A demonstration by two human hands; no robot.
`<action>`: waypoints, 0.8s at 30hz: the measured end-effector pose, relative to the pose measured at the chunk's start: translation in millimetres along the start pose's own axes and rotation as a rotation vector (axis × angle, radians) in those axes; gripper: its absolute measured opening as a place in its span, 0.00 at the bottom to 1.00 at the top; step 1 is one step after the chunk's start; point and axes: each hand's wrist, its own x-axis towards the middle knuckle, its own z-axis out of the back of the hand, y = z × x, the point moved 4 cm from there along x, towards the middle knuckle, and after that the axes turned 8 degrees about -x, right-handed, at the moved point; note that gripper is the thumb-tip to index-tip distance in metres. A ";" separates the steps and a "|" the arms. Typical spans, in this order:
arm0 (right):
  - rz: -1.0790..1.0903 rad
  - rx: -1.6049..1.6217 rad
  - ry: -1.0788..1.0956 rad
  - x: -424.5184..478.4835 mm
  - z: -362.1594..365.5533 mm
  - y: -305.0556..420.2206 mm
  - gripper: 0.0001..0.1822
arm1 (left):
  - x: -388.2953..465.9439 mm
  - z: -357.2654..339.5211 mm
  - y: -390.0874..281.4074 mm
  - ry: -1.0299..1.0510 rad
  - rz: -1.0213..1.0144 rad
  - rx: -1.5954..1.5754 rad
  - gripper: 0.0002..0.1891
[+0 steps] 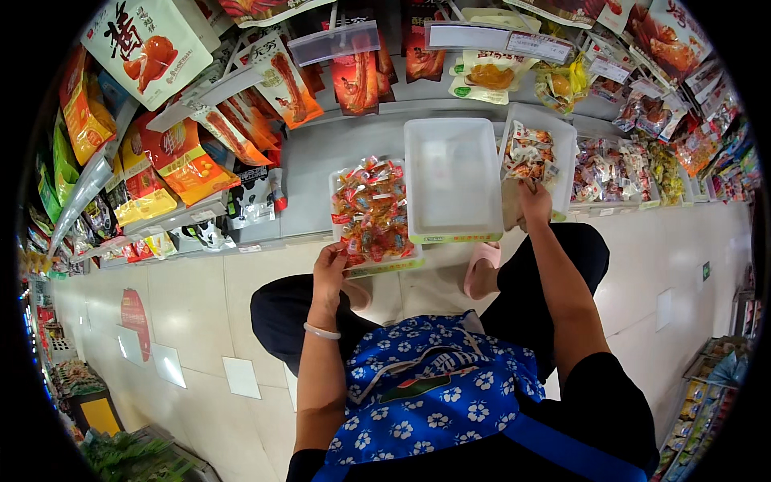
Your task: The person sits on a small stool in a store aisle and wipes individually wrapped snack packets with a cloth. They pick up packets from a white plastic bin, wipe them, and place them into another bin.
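Observation:
My left hand [329, 265] has its fingers on the near left corner of a white plastic bin [385, 266] heaped with red-and-clear wrapped snacks [370, 211]. An empty white plastic bin [453, 175] sits in the middle, its front edge jutting past the shelf. My right hand [536, 203] pinches a beige-brown cloth [513, 202], which hangs at the near left side of a third white bin [564, 162]. Small white-and-brown snack packets [528, 150] lie in that tilted bin.
Food pouches [181, 156] hang from hooks on the left, with more packs [356, 81] overhead behind price-tag holders [334, 43]. Bins of wrapped snacks [608, 172] continue rightward on the grey shelf [307, 181]. My knees flank the bins above the tiled floor [199, 313].

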 end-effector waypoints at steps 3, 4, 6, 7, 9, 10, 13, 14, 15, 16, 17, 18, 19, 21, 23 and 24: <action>0.269 0.504 0.178 8.0 15.5 4.7 0.26 | 4.8 -9.4 1.6 0.013 -0.012 0.042 0.11; 0.296 0.498 0.256 -5.1 25.8 23.4 0.26 | 3.4 -9.8 2.6 0.007 -0.020 0.032 0.11; 0.344 0.493 0.405 -31.1 50.6 61.0 0.25 | 2.5 -11.2 1.6 0.002 -0.039 0.023 0.10; 0.354 0.440 0.455 -33.3 59.4 70.0 0.25 | 4.4 -12.8 3.7 0.017 -0.033 0.032 0.10; 0.373 0.343 0.574 -31.5 64.4 86.8 0.26 | 9.9 -7.1 13.0 0.028 -0.016 0.057 0.10; 0.363 0.376 0.619 -36.6 65.7 95.9 0.26 | 13.6 -2.9 18.7 0.011 -0.024 0.140 0.10; 0.302 0.493 0.763 -38.9 49.6 111.3 0.22 | 43.9 16.6 49.3 -0.050 -0.165 0.468 0.11; 0.208 0.617 0.792 -39.2 37.0 103.6 0.21 | 54.3 20.7 64.0 -0.027 -0.123 0.609 0.13; 0.115 0.739 0.810 -39.7 25.8 96.9 0.19 | 67.0 19.9 73.1 0.001 -0.086 0.746 0.16; 0.024 0.862 0.819 -34.9 15.1 90.8 0.18 | 78.5 14.1 76.2 0.034 -0.055 0.882 0.18; 0.003 0.909 0.803 -31.8 6.4 89.2 0.15 | 76.0 -0.7 66.9 -0.007 -0.021 0.918 0.19; 0.010 0.950 0.822 -26.5 3.1 88.9 0.15 | 86.4 -10.6 70.4 -0.082 -0.063 0.977 0.20; 0.014 0.989 0.865 -36.8 3.6 106.3 0.16 | 90.8 -7.4 79.2 -0.176 -0.093 1.037 0.20; 0.030 1.064 0.882 -38.3 5.3 120.3 0.19 | 100.8 -15.0 91.9 -0.337 -0.168 1.128 0.27; 0.095 1.080 0.875 -33.8 8.3 133.2 0.21 | 111.6 -24.9 107.0 -0.322 -0.016 1.104 0.27; 0.127 1.087 0.869 -32.7 11.6 139.2 0.22 | 115.1 -28.1 113.0 -0.315 0.060 1.091 0.27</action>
